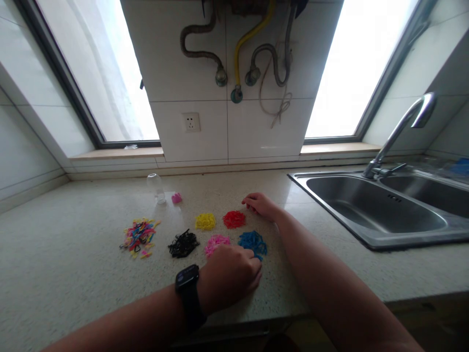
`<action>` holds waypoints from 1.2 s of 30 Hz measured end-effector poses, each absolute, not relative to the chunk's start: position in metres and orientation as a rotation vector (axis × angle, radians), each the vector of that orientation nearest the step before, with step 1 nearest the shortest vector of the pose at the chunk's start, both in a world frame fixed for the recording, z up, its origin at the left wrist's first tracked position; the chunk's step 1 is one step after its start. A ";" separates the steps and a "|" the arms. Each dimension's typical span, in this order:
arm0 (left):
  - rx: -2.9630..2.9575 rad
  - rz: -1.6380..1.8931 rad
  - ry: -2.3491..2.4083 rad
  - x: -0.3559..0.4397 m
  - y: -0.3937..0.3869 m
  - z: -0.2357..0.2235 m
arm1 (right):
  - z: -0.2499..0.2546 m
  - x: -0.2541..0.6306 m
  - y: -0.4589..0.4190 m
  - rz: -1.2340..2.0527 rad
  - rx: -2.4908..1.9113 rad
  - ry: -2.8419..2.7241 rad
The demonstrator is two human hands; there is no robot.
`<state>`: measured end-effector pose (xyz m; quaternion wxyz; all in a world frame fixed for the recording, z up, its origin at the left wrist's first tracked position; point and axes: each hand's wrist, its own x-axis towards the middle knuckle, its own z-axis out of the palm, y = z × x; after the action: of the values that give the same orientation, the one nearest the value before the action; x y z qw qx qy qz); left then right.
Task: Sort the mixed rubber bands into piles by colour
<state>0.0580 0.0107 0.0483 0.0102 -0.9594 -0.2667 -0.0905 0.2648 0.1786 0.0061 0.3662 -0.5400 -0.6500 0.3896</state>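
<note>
Small piles of tiny elastic bands lie sorted by colour on the speckled countertop [73, 264]: yellow [205, 221], red [234, 219], black [183, 243], pink [216, 243] and blue [252, 242]. A mixed-colour pile [138, 235] lies further left. My left hand [229, 276], with a black watch on the wrist, rests knuckles up with fingers curled, touching the near edge of the blue pile. My right hand [259, 203] lies just right of the red pile, fingers curled down on the counter. What either hand holds, if anything, is hidden.
A clear glass jar [156, 187] lies beside a pink lid [176, 198] behind the piles. A steel double sink [370, 210] with a tap [399, 129] takes up the right. The tiled wall carries a socket [191, 122] and hoses.
</note>
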 end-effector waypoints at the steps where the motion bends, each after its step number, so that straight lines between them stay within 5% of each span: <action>1: -2.988 -0.278 -0.841 0.058 0.009 0.047 | 0.006 0.265 0.179 1.001 -1.387 -1.675; 15: -3.005 -0.318 -0.866 0.057 0.000 0.051 | 0.003 0.266 0.180 1.015 -1.385 -1.673; 26: -3.039 -0.345 -0.327 0.009 -0.034 0.022 | 0.006 0.265 0.178 1.021 -1.398 -1.664; 36: -3.049 -0.472 -0.295 -0.007 -0.025 0.018 | 0.006 0.268 0.177 0.994 -1.438 -1.681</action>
<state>-0.0073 -0.0253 0.0176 0.0210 -0.9836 -0.0950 -0.1521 0.2679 0.1775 0.0055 0.3507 -0.5554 -0.6491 0.3837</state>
